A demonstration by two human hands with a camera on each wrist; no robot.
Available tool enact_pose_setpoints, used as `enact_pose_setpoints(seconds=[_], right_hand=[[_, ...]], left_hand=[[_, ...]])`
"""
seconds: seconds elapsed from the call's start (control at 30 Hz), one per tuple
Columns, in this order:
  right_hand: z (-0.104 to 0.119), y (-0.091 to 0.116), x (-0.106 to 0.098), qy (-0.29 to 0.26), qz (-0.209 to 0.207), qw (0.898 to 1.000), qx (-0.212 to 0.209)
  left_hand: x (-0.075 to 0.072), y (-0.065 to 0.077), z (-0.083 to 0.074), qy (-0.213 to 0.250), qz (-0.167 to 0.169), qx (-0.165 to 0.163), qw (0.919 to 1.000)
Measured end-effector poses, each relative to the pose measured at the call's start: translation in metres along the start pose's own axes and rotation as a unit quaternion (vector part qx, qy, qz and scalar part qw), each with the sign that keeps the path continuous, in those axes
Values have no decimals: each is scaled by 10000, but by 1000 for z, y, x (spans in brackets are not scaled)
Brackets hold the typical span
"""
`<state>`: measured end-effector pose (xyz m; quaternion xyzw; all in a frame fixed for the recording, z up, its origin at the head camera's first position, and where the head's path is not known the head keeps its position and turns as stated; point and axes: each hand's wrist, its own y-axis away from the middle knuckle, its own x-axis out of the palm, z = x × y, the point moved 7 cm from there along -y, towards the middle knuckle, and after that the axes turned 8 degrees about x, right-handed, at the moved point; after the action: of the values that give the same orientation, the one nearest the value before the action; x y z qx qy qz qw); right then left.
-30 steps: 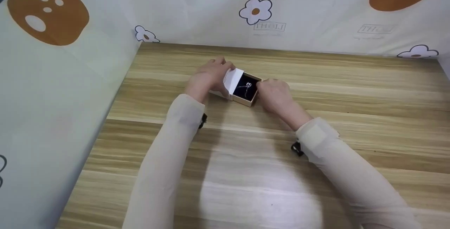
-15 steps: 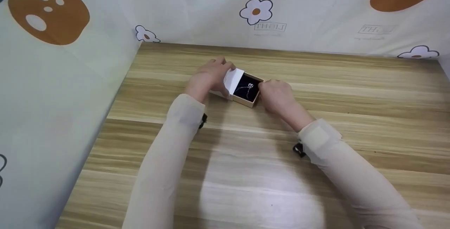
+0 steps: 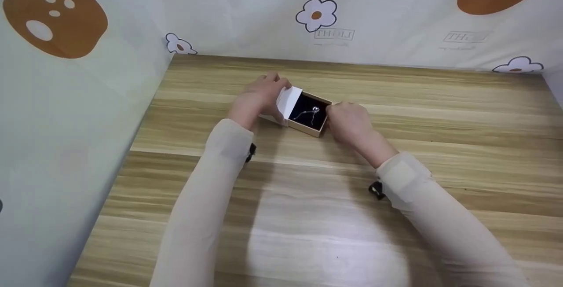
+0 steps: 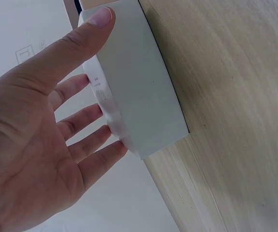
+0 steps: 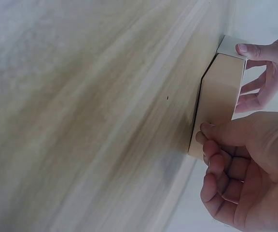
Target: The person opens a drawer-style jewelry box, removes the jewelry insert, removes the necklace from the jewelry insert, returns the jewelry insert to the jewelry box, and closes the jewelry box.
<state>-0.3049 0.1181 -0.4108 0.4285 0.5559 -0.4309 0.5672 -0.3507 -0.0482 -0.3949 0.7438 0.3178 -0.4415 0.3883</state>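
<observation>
A small drawer-style jewelry box lies tilted on the wooden table, its tan drawer (image 3: 304,129) partly out of a white outer sleeve (image 3: 289,101). On the drawer's black lining lies a thin silver chain with a round sparkling piece (image 3: 316,109). My left hand (image 3: 259,95) grips the sleeve, thumb on the near side and fingertips along the far top edge; the white sleeve side (image 4: 134,77) fills the middle of the left wrist view. With thumb and forefinger my right hand (image 3: 351,122) pinches at the drawer's right end; exactly what lies between the fingertips is hidden.
The wood-grain table (image 3: 440,115) stretches around the box on all sides. A pale sheet with flower (image 3: 316,15) and orange fruit prints stands along the back and left edges. Black wrist straps (image 3: 377,189) show under both sleeves.
The right hand has moved slightly right and toward the front, and the drawer has slid farther out of the white sleeve, showing more black lining. The left hand keeps its hold.
</observation>
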Motion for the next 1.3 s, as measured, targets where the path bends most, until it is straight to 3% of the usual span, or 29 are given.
enact_pose_setpoints(seconds=[0.43, 1.3], right_hand=[[-10, 2, 2, -309, 31, 9994, 181], [-14, -8, -25, -913, 299, 9949, 305]], left_hand=[[1, -2, 1, 18, -52, 36, 10000], [2, 0, 1, 46, -53, -4, 10000]])
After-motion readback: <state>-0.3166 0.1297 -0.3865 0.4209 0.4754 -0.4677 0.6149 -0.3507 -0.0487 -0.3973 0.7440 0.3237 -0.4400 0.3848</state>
